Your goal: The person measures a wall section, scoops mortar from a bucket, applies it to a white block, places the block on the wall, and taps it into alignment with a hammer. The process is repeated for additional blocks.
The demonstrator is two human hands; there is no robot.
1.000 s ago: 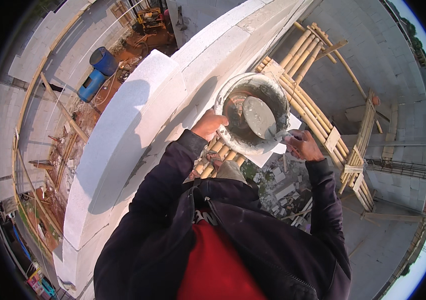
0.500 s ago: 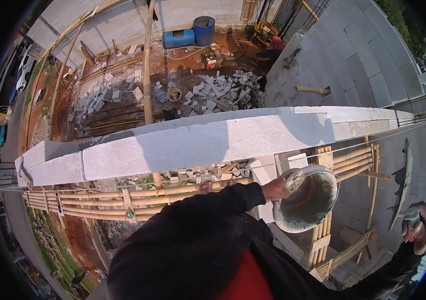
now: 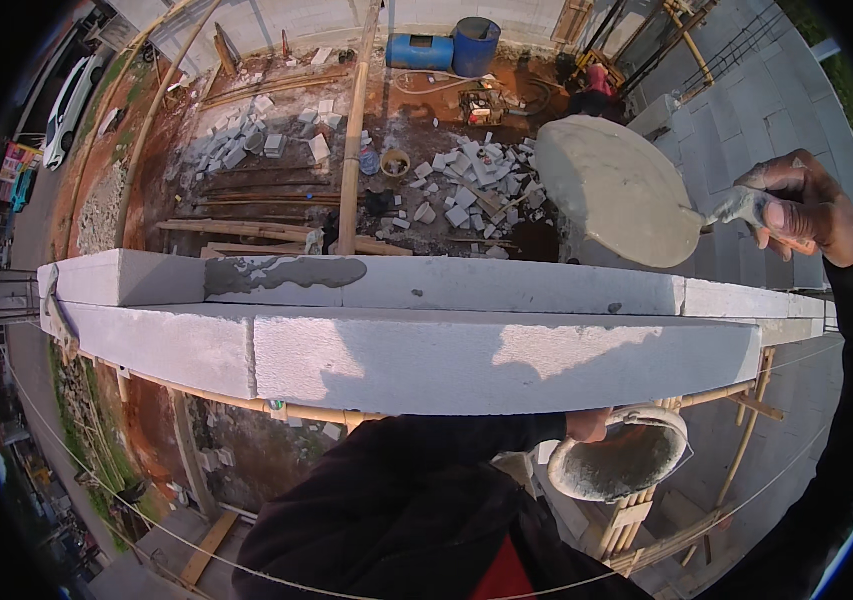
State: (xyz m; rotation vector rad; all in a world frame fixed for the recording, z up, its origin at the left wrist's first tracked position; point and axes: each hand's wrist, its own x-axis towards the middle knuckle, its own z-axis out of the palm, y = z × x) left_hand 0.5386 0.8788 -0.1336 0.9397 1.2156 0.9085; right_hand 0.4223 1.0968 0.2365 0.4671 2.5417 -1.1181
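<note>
Mortar patch (image 3: 286, 272): grey smear on the far side of the block wall (image 3: 506, 345), toward its left end, looks wet to me
Left hand (image 3: 588, 425): peeking out from behind the wall's near edge, fingers curled on the bucket (image 3: 571, 478) rim, but the wall hides most of them so can't tell the full grip
Trowel (image 3: 611, 190): the big change. Half a second ago it was edge-on, off the wall's near side; now it shows past the far edge, held up, round face coated grey. I'd say scooping's done for this load
Bucket: still on the wall's near side, tucked closer under its edge in view than before
Right hand (image 3: 806, 205): up past the wall's far edge toward its right end, fingers wrapped round the trowel handle (image 3: 741, 207)
</note>
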